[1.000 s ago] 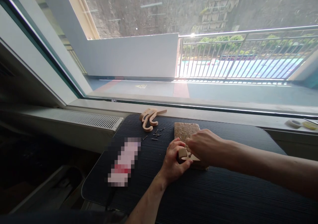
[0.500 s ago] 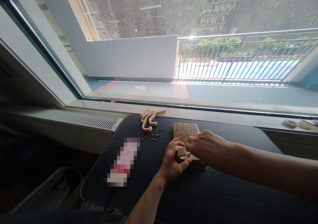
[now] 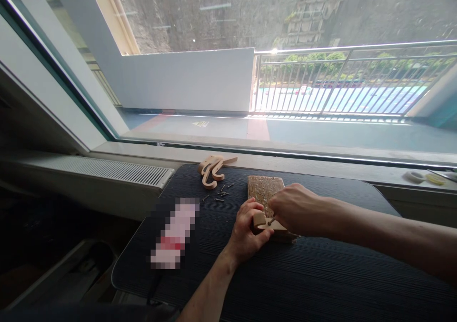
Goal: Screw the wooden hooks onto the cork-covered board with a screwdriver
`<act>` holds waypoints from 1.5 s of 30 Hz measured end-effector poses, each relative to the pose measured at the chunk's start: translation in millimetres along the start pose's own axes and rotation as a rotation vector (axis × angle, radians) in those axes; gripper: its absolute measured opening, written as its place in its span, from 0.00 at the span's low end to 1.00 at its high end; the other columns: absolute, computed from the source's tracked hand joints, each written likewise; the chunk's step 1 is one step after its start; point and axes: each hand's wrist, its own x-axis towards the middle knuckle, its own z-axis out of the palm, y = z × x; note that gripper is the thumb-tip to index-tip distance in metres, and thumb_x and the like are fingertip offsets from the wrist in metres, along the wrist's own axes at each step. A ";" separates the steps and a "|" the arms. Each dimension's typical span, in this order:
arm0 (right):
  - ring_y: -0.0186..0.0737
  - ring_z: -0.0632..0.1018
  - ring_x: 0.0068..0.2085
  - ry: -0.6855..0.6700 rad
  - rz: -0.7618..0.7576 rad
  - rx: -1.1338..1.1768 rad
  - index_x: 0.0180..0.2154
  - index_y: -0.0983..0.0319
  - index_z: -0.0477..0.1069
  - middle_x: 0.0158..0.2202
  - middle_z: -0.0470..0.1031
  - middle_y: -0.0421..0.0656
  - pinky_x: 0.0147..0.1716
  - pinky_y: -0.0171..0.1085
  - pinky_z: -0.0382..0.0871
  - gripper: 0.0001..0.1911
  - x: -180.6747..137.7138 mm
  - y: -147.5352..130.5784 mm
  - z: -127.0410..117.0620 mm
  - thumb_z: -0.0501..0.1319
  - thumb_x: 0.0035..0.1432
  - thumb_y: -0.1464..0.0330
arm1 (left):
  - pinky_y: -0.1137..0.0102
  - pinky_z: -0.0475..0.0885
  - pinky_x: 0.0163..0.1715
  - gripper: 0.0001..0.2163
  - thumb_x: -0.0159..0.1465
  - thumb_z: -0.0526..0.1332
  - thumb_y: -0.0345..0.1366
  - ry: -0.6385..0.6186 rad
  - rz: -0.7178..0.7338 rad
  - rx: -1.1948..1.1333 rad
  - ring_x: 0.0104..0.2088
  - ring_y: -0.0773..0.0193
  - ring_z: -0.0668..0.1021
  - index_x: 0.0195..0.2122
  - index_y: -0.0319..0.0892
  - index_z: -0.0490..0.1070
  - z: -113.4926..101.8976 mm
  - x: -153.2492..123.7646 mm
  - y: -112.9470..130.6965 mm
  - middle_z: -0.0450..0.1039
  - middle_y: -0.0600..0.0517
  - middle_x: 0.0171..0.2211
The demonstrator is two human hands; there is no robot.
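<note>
Daylight floods through a wide window behind the dark desk [image 3: 321, 284], with a balcony railing and a stone wall beyond the glass.

Head view: a brown board [image 3: 266, 188] lies near the middle of the desk's far edge, its long axis running from that edge back toward the person. Across the board's near end sits a pale wooden hook [image 3: 260, 219], its long axis running roughly left to right, crosswise to the board.

The left hand [image 3: 248, 231] comes in from the near edge and is closed on the hook's left end, thumb below and fingers curled over the top, pressing it to the board. It is the nearer hand and sits just left of the piece.

The right hand [image 3: 298, 210] reaches in from the desk's right side and lies over the board and the hook's right part. Its fingertips are pinched together on what looks like a small dark nail [image 3: 271, 222] standing tilted on the hook, though it is too small to be sure. The two hands almost touch, with the hook between them.

Farther left along the far edge lie spare hooks [image 3: 211, 167], with loose nails [image 3: 221, 194] scattered between them and the board, all well clear of the hands. A blurred patch [image 3: 174, 234] covers something toward the left edge. Tape rolls [image 3: 414, 176] rest on the windowsill at the right.
</note>
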 end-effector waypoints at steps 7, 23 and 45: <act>0.44 0.78 0.29 0.032 0.033 -0.024 0.28 0.66 0.75 0.25 0.77 0.49 0.24 0.34 0.61 0.03 3.1 -11.9 -0.7 0.63 0.50 0.72 | 0.57 0.59 0.59 0.18 0.51 0.67 0.30 0.004 0.010 -0.007 0.58 0.55 0.63 0.43 0.44 0.68 -0.2 -0.4 0.4 0.67 0.49 0.48; 0.43 0.79 0.31 0.021 -0.076 -0.032 0.33 0.64 0.75 0.30 0.79 0.45 0.21 0.36 0.53 0.08 4.3 -17.9 6.2 0.58 0.53 0.78 | 0.56 0.57 0.60 0.15 0.50 0.67 0.29 0.004 0.037 -0.007 0.56 0.54 0.65 0.38 0.44 0.69 -0.2 0.9 -1.5 0.69 0.49 0.46; 0.45 0.78 0.34 0.101 -0.182 -0.058 0.36 0.66 0.73 0.34 0.78 0.48 0.25 0.36 0.59 0.09 -7.9 -10.5 0.6 0.57 0.54 0.80 | 0.53 0.58 0.60 0.16 0.50 0.61 0.24 -0.022 0.036 0.018 0.57 0.53 0.64 0.40 0.43 0.68 -4.8 -0.6 3.3 0.67 0.47 0.48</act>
